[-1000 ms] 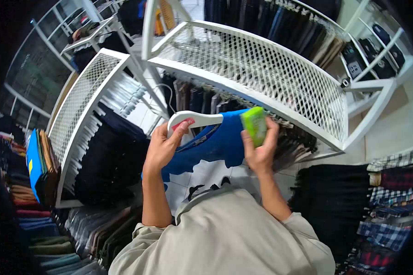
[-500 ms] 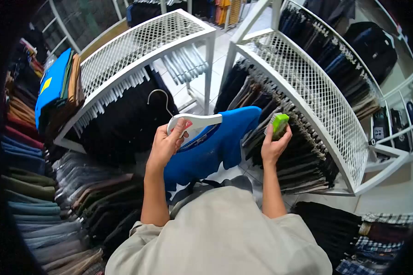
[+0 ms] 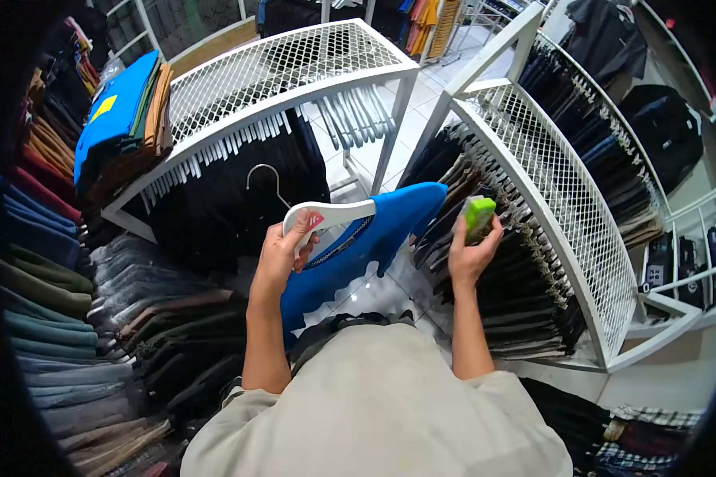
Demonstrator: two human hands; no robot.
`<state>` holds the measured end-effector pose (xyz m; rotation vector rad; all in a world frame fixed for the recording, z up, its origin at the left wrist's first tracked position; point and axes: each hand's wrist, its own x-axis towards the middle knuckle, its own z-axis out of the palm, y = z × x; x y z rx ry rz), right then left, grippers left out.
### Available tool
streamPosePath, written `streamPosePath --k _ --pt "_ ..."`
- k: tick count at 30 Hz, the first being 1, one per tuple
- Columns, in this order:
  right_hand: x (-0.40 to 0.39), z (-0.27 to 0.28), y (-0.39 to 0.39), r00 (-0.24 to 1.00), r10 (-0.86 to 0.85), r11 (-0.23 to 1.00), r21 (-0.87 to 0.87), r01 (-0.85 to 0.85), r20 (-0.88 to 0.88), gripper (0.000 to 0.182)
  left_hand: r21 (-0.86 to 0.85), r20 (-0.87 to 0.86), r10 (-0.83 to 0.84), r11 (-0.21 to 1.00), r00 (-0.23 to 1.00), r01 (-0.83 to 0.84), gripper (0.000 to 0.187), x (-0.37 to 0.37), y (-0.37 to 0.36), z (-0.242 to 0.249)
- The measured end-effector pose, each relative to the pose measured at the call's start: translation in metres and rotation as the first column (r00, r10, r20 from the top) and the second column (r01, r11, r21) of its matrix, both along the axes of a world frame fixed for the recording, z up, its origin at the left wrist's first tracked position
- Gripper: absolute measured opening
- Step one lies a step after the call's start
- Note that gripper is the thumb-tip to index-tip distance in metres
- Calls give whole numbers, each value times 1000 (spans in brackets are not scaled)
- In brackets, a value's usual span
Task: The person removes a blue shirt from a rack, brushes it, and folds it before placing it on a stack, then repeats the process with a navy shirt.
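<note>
My left hand [image 3: 282,253] is closed around the bare end of a white clothes hanger [image 3: 344,212], by a small red-and-white label. The hanger's metal hook points up and to the left. From its other arm hangs a blue shirt [image 3: 338,278], with its neckline sagging below the hanger. To the right, my right hand [image 3: 476,250] grips a small brush [image 3: 479,211] with a bright green back and pale bristles. The brush is held up between thumb and fingers, apart from the shirt.
A white mesh-topped rack [image 3: 286,60] with dark garments and white hangers stands ahead left. Folded blue clothes [image 3: 115,111] lie on its left end. Another mesh rack [image 3: 553,183] of dark trousers is on the right. Several hanging trousers [image 3: 52,318] line the left side.
The view has shifted slightly, so the racks appear lower and farther right. The shirt has swung and its lower part hangs differently. Both hands keep their holds.
</note>
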<state>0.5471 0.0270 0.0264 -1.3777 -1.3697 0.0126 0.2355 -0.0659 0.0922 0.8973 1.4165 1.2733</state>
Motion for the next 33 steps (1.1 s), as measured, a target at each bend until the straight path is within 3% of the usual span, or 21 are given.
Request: streamPosePath --k 4,6,9,12,14,16,20,22,24,26,29,32,33 --pt "-49 34 -34 896 411 905 43 -423 171 66 -2 5 -9 1000 1000 9 65 8 4 4" --pt "-59 27 -31 849 450 881 19 -473 279 68 -7 3 -20 1000 1000 20 65 8 3 4" --pt "-42 21 -6 950 269 960 39 -278 158 64 -31 26 -50 998 998 51 63 -3 -1 -2" --pt "-7 4 14 1000 -5 988 -155 8 18 61 -11 29 -18 1000 999 19 61 -7 -8 -8" --pt "-1 3 8 995 -38 999 -30 41 87 60 0 24 45 999 999 -45 59 -1 -10 1" --pt "-22 25 -14 987 121 992 23 -124 103 64 -1 24 17 1000 1000 -17 58 -2 -12 -2" --pt "-59 38 -41 844 468 870 33 -492 260 73 -8 39 -51 999 998 51 58 3 -9 -7" --pt "-51 29 -30 887 400 907 40 -420 232 69 -7 40 -40 999 998 40 58 6 -10 -2" --pt "-38 13 -9 976 206 976 54 -210 70 63 50 55 49 997 997 -51 58 7 -14 3" --pt "-6 -1 2 999 -14 995 -95 19 51 57 54 54 45 997 998 -48 57 0 -20 -4" --pt "-21 22 -18 987 154 988 1 -154 35 63 69 30 41 997 999 -43 56 5 -22 0" --pt "-49 43 -41 887 429 897 38 -441 172 69 74 -12 -20 997 1000 21 55 7 -22 -4" --pt "-55 44 -44 873 445 886 41 -462 201 68 85 -10 -2 996 1000 2 55 13 -21 1"
